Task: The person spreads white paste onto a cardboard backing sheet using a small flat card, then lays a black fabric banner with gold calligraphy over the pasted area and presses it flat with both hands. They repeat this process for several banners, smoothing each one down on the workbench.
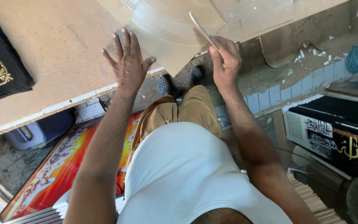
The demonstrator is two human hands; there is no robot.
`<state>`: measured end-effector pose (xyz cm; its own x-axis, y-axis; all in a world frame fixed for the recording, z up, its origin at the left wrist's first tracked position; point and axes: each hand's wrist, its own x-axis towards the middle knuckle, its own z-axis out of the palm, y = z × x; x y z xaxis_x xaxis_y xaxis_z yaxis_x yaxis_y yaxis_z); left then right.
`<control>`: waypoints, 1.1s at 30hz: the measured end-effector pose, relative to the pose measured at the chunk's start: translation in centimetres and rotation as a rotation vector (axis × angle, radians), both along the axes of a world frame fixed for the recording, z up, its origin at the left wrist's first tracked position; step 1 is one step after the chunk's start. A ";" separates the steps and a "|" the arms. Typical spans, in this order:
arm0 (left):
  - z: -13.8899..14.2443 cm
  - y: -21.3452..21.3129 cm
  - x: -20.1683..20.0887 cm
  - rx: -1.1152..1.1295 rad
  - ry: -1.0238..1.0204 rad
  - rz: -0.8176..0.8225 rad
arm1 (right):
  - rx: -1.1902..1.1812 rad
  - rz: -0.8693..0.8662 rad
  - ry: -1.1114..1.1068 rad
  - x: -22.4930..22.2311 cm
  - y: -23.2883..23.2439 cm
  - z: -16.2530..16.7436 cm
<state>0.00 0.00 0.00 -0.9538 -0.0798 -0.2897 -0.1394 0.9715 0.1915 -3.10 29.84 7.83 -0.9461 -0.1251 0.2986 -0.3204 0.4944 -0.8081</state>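
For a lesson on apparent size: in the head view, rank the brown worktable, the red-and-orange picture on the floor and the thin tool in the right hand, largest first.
1. brown worktable
2. red-and-orange picture
3. thin tool, held in the right hand

The camera's nearness may skew this.

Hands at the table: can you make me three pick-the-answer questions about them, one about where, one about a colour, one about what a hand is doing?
1. Where does the left hand rest?
A. on the tan tabletop
B. on the floor
C. on a knee

2. What colour are the trousers?
A. blue
B. mustard brown
C. black

3. How is the right hand?
A. open and flat
B. closed around a thin pale stick-like tool
C. in a pocket

Answers: 1 A, its spread fingers lie flat on the board. 2 B, the legs below show that colour. 3 B, the fingers curl around the tool, which points up over the clear sheet.
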 end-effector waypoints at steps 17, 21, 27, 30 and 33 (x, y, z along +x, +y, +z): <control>1.3 -1.0 0.6 0.061 0.077 -0.131 | 0.627 0.355 0.240 7.6 2.7 -2.2; 1.7 -1.5 0.3 0.075 0.083 -0.119 | 0.640 0.072 0.228 1.3 1.5 -0.8; 3.1 -1.0 0.5 0.081 0.036 -0.123 | 0.496 0.570 0.379 7.3 -3.3 0.9; 3.8 -1.1 0.2 0.088 0.020 -0.125 | 0.463 0.438 0.310 4.6 -2.9 0.3; 4.1 -1.0 0.2 0.080 0.006 -0.116 | 0.555 0.262 0.311 0.9 -3.5 -1.6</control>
<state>0.18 -1.00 4.08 -0.9569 0.0539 -0.2852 -0.0260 0.9627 0.2694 -2.18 26.36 6.28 -0.7445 -0.5510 0.3770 -0.6619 0.6830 -0.3088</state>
